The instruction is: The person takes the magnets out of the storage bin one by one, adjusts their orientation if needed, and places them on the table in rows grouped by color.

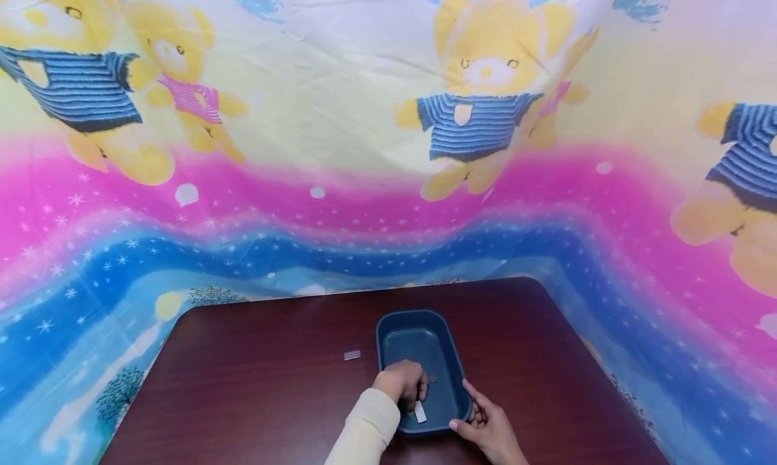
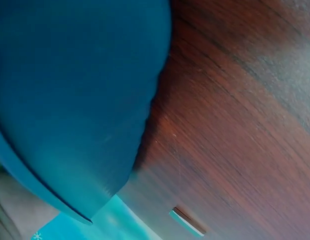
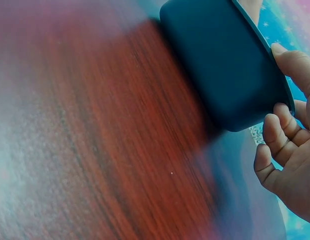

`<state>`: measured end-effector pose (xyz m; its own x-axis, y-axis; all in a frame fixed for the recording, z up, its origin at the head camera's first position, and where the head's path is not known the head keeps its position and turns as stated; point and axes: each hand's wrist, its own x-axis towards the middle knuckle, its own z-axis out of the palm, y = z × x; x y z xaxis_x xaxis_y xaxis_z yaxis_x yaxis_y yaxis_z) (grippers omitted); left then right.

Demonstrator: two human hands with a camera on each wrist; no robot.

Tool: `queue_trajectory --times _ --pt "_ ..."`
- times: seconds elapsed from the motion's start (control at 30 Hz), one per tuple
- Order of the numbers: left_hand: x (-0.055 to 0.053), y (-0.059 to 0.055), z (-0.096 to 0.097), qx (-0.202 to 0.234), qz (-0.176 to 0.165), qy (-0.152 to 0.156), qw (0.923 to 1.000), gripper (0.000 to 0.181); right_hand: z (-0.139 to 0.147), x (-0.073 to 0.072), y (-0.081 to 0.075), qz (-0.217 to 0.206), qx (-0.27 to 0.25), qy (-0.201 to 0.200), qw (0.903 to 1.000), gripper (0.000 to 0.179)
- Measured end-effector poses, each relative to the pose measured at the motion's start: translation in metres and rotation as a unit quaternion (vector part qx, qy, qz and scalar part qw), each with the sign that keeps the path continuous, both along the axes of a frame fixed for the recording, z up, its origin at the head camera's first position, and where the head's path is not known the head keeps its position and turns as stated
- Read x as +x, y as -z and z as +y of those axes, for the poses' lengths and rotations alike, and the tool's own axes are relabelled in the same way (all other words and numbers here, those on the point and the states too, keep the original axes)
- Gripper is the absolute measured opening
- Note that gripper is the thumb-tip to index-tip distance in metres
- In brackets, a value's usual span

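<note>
A dark blue-green rectangular tray [image 1: 452, 357] stands on the table. My left hand [image 1: 405, 382] reaches over its left wall with the fingers bent downward inside. At the fingertips is a small white rectangular piece [image 1: 421, 412], its upper end between them; the grip is partly hidden. Deeper in the tray lies a small, round, brownish disc [image 1: 433, 378]. My right hand [image 1: 488, 430] holds the tray's near right corner. In the right wrist view, the thumb [image 3: 294, 65] is on the rim and a finger is against the outer wall.
A small flat grey-white rectangular piece [image 1: 352, 355] lies on the table left of the tray. The dark red-brown wooden table [image 1: 261, 384] has rounded far corners. Behind and beside it hangs a cloth [image 1: 340, 134] printed with bears.
</note>
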<state>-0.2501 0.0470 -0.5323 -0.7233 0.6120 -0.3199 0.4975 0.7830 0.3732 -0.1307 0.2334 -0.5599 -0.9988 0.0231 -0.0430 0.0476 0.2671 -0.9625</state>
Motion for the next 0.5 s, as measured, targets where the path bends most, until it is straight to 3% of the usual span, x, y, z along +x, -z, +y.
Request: queue_trajectory --times 0.23,0.5 --pt "0.001 0.002 -0.001 -0.003 0.02 0.002 0.9998 0.027 0.0 0.0 0.004 0.001 0.005 0.009 0.9999 0.079" --pt "-0.001 0.004 0.0 -0.011 0.013 -0.001 0.9998 0.029 -0.01 0.009 -0.025 0.015 0.002 0.004 0.9999 0.075"
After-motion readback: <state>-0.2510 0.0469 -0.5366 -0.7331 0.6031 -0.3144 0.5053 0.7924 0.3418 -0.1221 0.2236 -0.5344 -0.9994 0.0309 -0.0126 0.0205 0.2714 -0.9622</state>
